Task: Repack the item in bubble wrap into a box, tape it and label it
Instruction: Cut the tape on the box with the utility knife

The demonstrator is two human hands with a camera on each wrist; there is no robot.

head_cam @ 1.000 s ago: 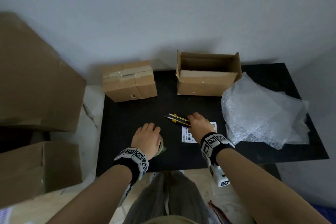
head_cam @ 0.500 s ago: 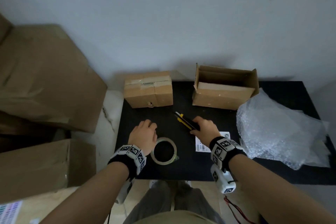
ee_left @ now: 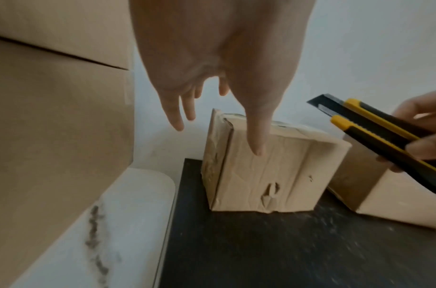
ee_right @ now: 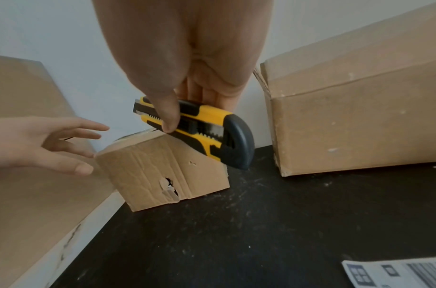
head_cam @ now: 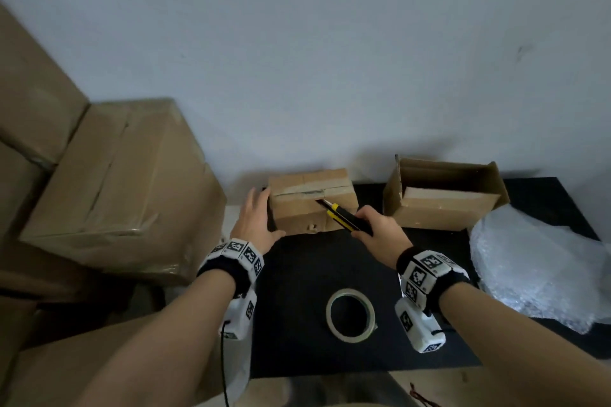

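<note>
**Knife poised at the sealed carton**

At the back left of the black desk (head_cam: pixel 317 274), a small sealed brown cardboard box (head_cam: pixel 312 200) is sitting with clear tape running along its top seam and a torn hole low on its front face. The right hand (head_cam: pixel 380 233) is gripping a yellow-and-black utility knife (head_cam: pixel 342 216), fingers (ee_right: pixel 204 93) and thumb curling round the handle; the extended blade is pointing toward the taped seam, though whether the tip is touching the tape cannot be told. The left hand (head_cam: pixel 256 225) is hovering with its fingers (ee_left: pixel 173 115) spreading straight and relaxed beside the box's left end, holding nothing; the thumb is lying close to the front face, and contact is not clear.

No brand is showing anywhere. The only printing is on a white shipping label (ee_right: pixel 396 272) lying flat on the desk, cut off by the lower edge of the right wrist view; barcode-like bars and small square marks are showing, but no text is reading clearly. The black-and-white square marker patterns are wrapping both wristbands.

Whatever the sealed box is holding is hidden. To its right, an open-topped brown cardboard box (head_cam: pixel 443 201) is standing with flaps up, its inside in shadow. A crumpled sheet of clear bubble wrap (head_cam: pixel 535 271) is lying at the desk's right edge, and a roll of clear tape (head_cam: pixel 350 315) is lying flat near the front. Large brown cartons (head_cam: pixel 109 188) are stacking up to the left, against a plain pale wall (head_cam: pixel 330 59). The desk surface is looking dusty and scuffed.
</note>
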